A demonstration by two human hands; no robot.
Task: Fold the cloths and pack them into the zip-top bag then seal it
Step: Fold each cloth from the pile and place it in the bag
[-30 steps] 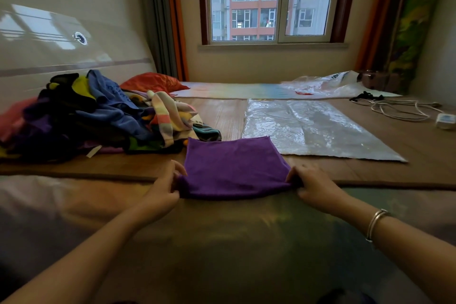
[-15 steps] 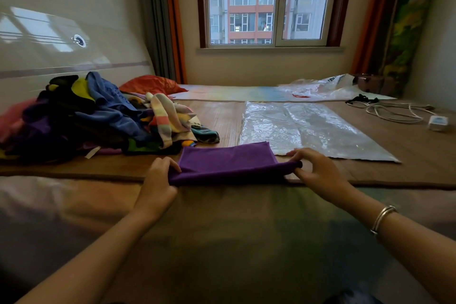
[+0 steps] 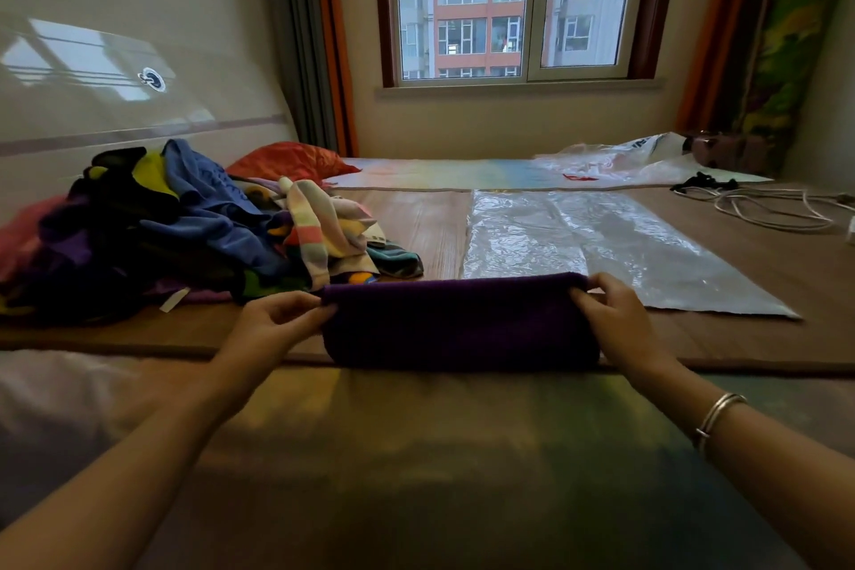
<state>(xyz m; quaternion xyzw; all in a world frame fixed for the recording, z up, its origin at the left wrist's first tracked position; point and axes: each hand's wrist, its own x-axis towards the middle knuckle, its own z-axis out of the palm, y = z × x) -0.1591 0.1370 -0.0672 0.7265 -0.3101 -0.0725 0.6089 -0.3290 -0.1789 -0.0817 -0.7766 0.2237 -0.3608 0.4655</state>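
Observation:
A purple cloth (image 3: 458, 322) is held up in front of me, its top edge lifted and its lower fold resting at the mat's edge. My left hand (image 3: 273, 326) pinches its upper left corner. My right hand (image 3: 615, 319) pinches the upper right corner. Behind the cloth a large clear zip-top bag (image 3: 597, 245) lies flat on the wooden mat. A heap of unfolded cloths (image 3: 176, 227) in blue, black, yellow and stripes sits at the left.
An orange pillow (image 3: 291, 162) lies behind the heap. Crumpled clear plastic (image 3: 620, 157) sits near the window wall. A white cable (image 3: 768, 208) and black item lie at the far right. A soft mat (image 3: 416, 467) spreads below my arms.
Both hands have raised the near edge of the purple cloth up and away from me, so it now stands as a lifted fold instead of lying flat.

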